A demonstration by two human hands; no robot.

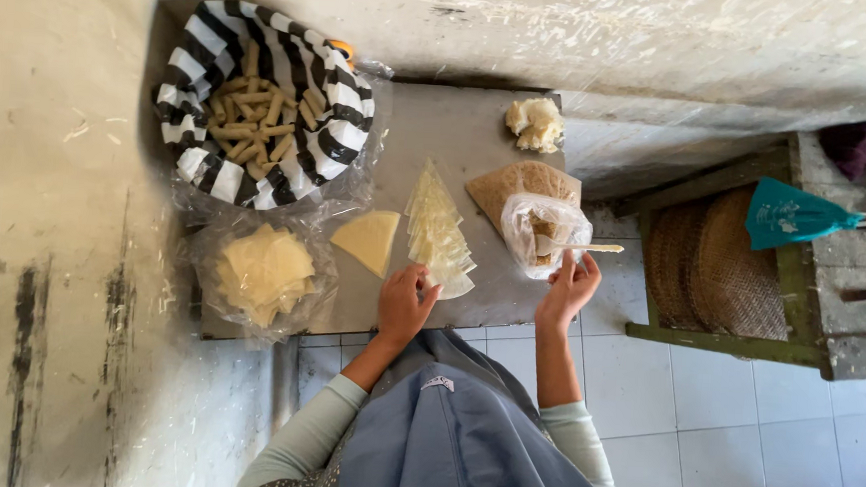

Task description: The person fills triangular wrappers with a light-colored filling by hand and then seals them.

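On the grey board, left hand (404, 307) rests curled, gripping nothing, at the near end of the fanned row of pale triangular pastry sheets (438, 236). Right hand (568, 290), fingers loosely open, touches the clear filling bag with spoon (546, 235). Judged: filling stage; next move needs a spoonful onto a sheet.

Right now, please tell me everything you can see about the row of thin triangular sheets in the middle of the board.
The triangular sheets are pale yellow, thin and slightly translucent, like cut pastry wrappers. They lie flat and overlapping in a fanned row on the grey board, points toward the wall. The left hand touches the nearest sheet. One larger wedge lies apart to their left, and a clear bag to their right.
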